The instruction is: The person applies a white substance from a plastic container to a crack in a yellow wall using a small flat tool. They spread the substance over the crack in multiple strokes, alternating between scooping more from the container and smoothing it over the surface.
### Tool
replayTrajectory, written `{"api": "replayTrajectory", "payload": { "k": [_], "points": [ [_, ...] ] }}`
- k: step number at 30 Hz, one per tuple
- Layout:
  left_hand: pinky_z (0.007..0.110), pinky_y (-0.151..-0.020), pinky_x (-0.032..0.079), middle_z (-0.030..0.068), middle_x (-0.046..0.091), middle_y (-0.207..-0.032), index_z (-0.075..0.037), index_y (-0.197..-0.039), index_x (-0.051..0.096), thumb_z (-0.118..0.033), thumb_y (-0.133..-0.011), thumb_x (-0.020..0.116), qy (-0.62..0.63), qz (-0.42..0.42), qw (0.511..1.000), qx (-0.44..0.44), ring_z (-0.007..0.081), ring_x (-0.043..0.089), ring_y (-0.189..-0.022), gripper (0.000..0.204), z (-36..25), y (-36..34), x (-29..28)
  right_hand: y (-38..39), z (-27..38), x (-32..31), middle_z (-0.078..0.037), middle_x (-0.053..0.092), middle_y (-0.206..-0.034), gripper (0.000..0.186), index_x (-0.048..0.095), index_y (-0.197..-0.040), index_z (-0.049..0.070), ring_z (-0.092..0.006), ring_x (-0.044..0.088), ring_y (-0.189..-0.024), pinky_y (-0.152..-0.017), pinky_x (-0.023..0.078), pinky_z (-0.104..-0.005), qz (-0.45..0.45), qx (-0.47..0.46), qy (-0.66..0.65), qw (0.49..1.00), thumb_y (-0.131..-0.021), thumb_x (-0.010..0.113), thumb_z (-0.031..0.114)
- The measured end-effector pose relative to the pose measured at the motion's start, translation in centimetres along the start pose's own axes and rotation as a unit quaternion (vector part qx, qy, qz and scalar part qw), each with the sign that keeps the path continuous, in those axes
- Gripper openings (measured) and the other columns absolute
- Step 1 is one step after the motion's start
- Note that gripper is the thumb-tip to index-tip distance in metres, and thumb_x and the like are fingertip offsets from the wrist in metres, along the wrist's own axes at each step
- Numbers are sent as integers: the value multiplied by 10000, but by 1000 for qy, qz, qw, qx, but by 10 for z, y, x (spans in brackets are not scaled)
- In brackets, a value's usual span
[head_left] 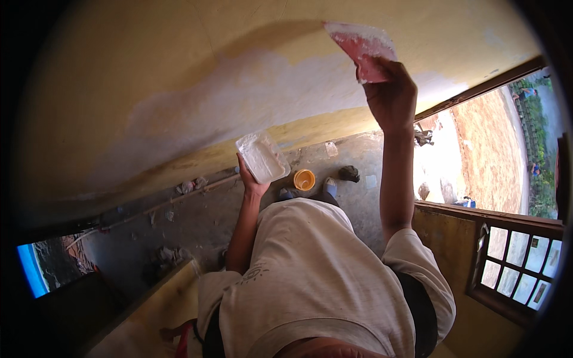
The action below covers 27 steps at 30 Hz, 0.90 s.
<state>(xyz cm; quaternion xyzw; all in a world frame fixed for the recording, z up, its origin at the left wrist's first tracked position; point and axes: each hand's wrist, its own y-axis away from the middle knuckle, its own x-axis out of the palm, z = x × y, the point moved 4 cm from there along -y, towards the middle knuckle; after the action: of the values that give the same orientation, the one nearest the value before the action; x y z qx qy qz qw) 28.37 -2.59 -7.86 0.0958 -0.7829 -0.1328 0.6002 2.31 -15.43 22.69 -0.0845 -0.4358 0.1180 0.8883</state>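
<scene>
My right hand (391, 95) is raised against the yellow wall (149, 65) and grips a flat red scraper blade (364, 51) smeared with white putty, its edge pressed to the wall. A wide patch of fresh white putty (250, 95) spreads across the wall to the left of the blade. My left hand (250, 182) is held lower, at about chest height, and holds a square white plastic tray (262, 157) with white putty in it.
Far below lie a grey concrete floor (203, 221), an orange cup (304, 179), a dark lump (349, 173), scraps of debris and a thin pole (155, 206) along the wall's foot. An open doorway (471, 149) and a wooden window shutter (516, 262) are at the right.
</scene>
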Motion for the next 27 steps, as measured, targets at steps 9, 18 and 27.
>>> {"api": "replayTrajectory", "payload": {
  "k": [9,18,27],
  "points": [
    [549,-1078,401,114,541,-1392,-137,-1452,434,-657,-958,411,-14,31,999,5,305,529,-1255,717,5,-10,-1,60,-158,-148,-148,678,-1070,237,616,-1044,-17,-249,642,-1040,-973,488,-391,-114,257,99,955,-968,472,156],
    [565,-1081,390,110,526,-1410,-128,-1462,417,-654,-960,408,-4,11,1000,24,309,520,-1269,727,3,-13,8,3,-87,-39,-173,657,-1026,214,599,-1010,-75,-225,644,-983,-922,534,-303,-75,188,65,977,-961,507,112],
    [548,-1064,403,69,546,-1393,-171,-1432,460,-624,-969,423,-8,10,1000,-9,298,530,-1255,649,7,-12,10,-18,14,22,-217,664,-1076,232,618,-1051,-97,-310,678,-986,-849,589,-363,12,44,-48,998,-958,512,87]
  ]
}}
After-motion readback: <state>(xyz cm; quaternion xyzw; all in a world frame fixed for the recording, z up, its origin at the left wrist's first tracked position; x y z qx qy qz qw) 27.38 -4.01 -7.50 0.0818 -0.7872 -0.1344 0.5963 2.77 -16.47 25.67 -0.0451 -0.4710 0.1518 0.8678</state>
